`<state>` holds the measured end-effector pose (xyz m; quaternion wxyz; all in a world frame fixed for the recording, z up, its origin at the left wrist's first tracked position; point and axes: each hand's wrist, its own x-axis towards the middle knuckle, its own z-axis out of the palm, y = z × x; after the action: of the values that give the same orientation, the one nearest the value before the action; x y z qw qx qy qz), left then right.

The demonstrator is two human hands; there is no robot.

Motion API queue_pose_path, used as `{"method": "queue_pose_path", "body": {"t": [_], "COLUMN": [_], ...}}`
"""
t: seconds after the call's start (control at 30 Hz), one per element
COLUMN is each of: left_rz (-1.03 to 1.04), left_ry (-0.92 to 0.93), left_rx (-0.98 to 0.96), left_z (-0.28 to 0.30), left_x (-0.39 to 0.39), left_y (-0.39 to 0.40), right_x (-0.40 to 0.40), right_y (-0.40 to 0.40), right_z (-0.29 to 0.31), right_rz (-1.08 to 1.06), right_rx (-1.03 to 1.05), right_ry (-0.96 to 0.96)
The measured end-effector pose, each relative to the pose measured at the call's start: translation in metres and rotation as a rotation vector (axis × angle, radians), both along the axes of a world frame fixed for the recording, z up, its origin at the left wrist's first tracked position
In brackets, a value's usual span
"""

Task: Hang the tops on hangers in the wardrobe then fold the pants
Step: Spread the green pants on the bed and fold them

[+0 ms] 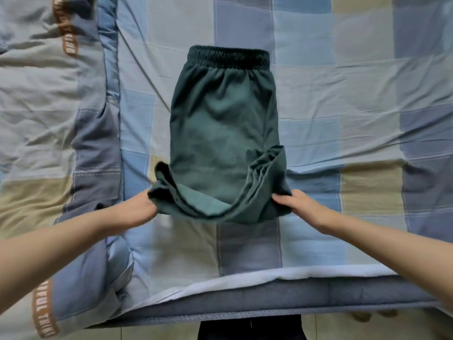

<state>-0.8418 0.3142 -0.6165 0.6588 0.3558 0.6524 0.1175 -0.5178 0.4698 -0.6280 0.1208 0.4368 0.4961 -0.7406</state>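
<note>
One pair of dark green pants (220, 133) is laid flat on a checked bedsheet (343, 94), with the elastic waistband (228, 56) at the far end and the leg fabric already doubled toward the near edge of the bed. The near end is lifted slightly off the sheet and gripped at both corners: the left corner is clutched by the left hand (137, 207), the right corner by the right hand (296, 204), fingers curled into the cloth. The hold at both corners is judged to keep the layers aligned so the near end can be carried up toward the waistband for the next fold. A rumpled quilt (49, 94) in matching checks, with an orange lettered band, lies alongside on the left. Fingertips are buried in the folds, so the exact pinch cannot be made out. No tops, hangers or wardrobe are in view, and motion blur softens the left hand.
</note>
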Motion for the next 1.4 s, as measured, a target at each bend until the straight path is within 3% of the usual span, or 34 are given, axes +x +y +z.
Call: {"method": "queue_pose_path", "body": {"t": [0.07,0.13,0.2,0.27,0.33,0.4,0.43,0.53,0.67,0.83,1.03,1.1,1.2,1.27,1.33,1.4], "left_rz": [0.360,0.552,0.588,0.533,0.359,-0.067,-0.322,-0.974,-1.273,-1.337,-0.929,-0.892,-0.923,-0.957,-0.959,-0.862], "left_ry": [-0.070,-0.057,0.028,0.164,0.485,0.820,0.932,1.042,1.128,1.146,1.252,1.213,1.030,0.876,0.684,0.365], "left_rx": [-0.184,-0.250,-0.235,-0.152,0.084,0.389,0.517,0.747,0.831,0.904,0.786,0.737,0.647,0.565,0.476,0.292], "left_z": [0.003,-0.001,-0.004,-0.009,-0.012,-0.016,-0.018,-0.024,-0.042,-0.055,-0.051,-0.045,-0.025,-0.009,0.005,0.021], "left_x": [0.003,0.005,0.011,0.013,0.006,-0.009,-0.018,-0.030,-0.026,-0.040,-0.030,-0.020,0.007,0.026,0.040,0.047], "left_y": [0.008,0.009,0.005,-0.006,-0.018,-0.025,-0.026,-0.014,0.017,0.042,0.020,0.007,-0.014,-0.030,-0.049,-0.068], "right_x": [0.003,0.004,0.008,0.021,0.036,0.044,0.044,0.038,0.022,0.010,0.009,0.014,0.032,0.045,0.059,0.069], "right_y": [0.007,0.014,0.021,0.028,0.037,0.044,0.044,0.042,0.059,0.074,0.072,0.069,0.058,0.044,0.027,0.014], "right_z": [-0.003,-0.006,-0.007,-0.005,0.000,0.004,0.004,-0.008,-0.034,-0.047,-0.039,-0.030,-0.009,0.009,0.031,0.051], "right_rz": [-0.351,-0.446,-0.452,-0.339,0.081,0.570,0.794,1.247,1.447,1.506,1.360,1.350,1.352,1.328,1.140,0.841], "right_rx": [-0.166,-0.141,0.021,0.385,1.004,1.503,1.636,1.768,1.864,1.798,1.552,1.441,1.200,0.931,0.588,0.255], "right_ry": [-0.123,-0.238,-0.343,-0.397,-0.407,-0.277,-0.189,-0.034,-0.009,0.021,0.048,0.045,0.079,0.097,0.107,0.094]}}
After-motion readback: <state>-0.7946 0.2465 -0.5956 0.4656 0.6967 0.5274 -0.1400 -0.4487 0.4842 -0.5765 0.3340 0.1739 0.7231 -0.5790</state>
